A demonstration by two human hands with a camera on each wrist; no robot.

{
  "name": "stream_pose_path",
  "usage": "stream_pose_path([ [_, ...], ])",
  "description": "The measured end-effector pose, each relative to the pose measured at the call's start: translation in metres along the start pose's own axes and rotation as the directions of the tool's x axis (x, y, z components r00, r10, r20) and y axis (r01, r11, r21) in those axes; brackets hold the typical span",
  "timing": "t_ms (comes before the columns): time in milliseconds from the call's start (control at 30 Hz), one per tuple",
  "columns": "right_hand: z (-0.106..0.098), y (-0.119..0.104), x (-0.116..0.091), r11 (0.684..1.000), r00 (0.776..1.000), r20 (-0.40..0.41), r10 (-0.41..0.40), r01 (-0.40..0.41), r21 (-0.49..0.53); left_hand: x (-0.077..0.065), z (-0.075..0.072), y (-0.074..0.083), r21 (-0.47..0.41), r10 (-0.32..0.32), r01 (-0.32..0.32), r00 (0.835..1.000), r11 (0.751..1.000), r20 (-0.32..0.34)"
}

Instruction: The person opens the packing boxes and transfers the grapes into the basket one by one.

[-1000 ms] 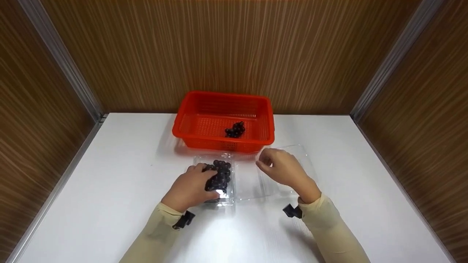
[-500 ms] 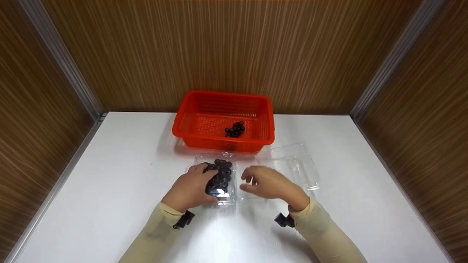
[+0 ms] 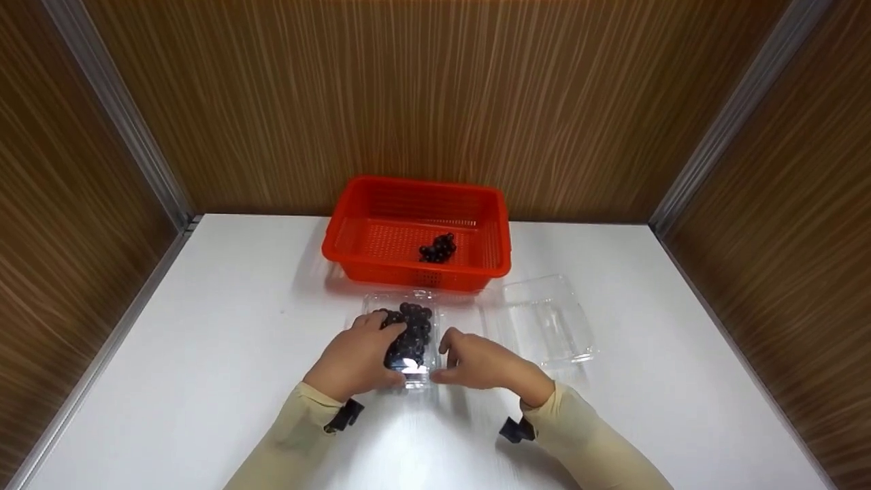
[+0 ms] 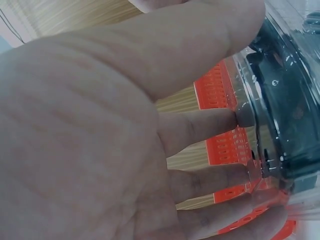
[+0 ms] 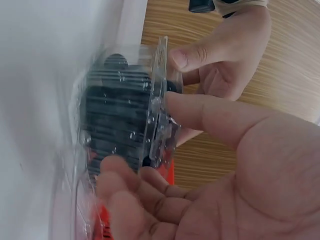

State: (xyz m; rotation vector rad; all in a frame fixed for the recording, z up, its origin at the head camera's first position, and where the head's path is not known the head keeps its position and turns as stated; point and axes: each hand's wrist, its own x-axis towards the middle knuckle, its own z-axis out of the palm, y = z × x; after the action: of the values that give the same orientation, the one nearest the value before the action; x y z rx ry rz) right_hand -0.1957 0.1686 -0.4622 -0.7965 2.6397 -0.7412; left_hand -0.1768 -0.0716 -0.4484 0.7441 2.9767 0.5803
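A clear plastic box (image 3: 424,382) holds dark grapes (image 3: 414,327) in front of the red basket. My left hand (image 3: 359,357) grips its left side, fingers over the far part and thumb at the near edge. In the left wrist view, the fingers (image 4: 210,180) lie along the box's wall. My right hand (image 3: 484,361) is at the box's right edge with loosely curved fingers, the thumb apart from them. In the right wrist view, the right thumb (image 5: 200,111) is at the rim and the fingertips are beside the ribbed wall.
The red basket (image 3: 401,275) stands at the back, a small bunch of grapes (image 3: 439,249) inside. Another clear plastic container part (image 3: 544,327) lies open on the white table (image 3: 224,354) at right. Wood-grain panels (image 3: 435,88) enclose the table's back and sides.
My right hand has moved left and nearer from over the clear plastic at right to the grape box's edge. The left hand has stayed on the box.
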Motion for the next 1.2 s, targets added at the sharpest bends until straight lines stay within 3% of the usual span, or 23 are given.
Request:
stream_pose_path([
  [200,0.009,0.003,0.006,0.967,0.998,0.067,0.009,-0.026,0.255,-0.001,0.003,0.000,0.046,0.007,-0.008,1.000,0.999,0.003],
  [367,0.009,0.009,0.011,0.923,0.991,0.131,0.019,-0.068,0.378,0.001,0.005,0.000,0.104,0.005,-0.007,1.000,0.995,0.016],
  [600,0.006,0.016,0.015,0.831,0.969,0.246,0.005,-0.142,0.539,0.002,0.007,0.001,0.159,-0.011,0.011,1.000,0.987,-0.004],
  [867,0.010,0.019,0.015,0.875,0.961,0.271,-0.061,-0.080,0.478,0.002,0.006,0.000,0.147,-0.015,0.016,1.000,0.989,-0.006],
  [1100,0.014,0.024,0.017,0.862,0.937,0.336,-0.094,-0.092,0.498,0.001,0.006,0.000,0.141,-0.004,0.006,1.000,0.990,-0.014],
  [1200,0.012,0.025,0.017,0.879,0.935,0.340,-0.100,-0.077,0.471,0.002,0.006,-0.001,0.130,0.007,-0.005,1.000,0.991,-0.014],
])
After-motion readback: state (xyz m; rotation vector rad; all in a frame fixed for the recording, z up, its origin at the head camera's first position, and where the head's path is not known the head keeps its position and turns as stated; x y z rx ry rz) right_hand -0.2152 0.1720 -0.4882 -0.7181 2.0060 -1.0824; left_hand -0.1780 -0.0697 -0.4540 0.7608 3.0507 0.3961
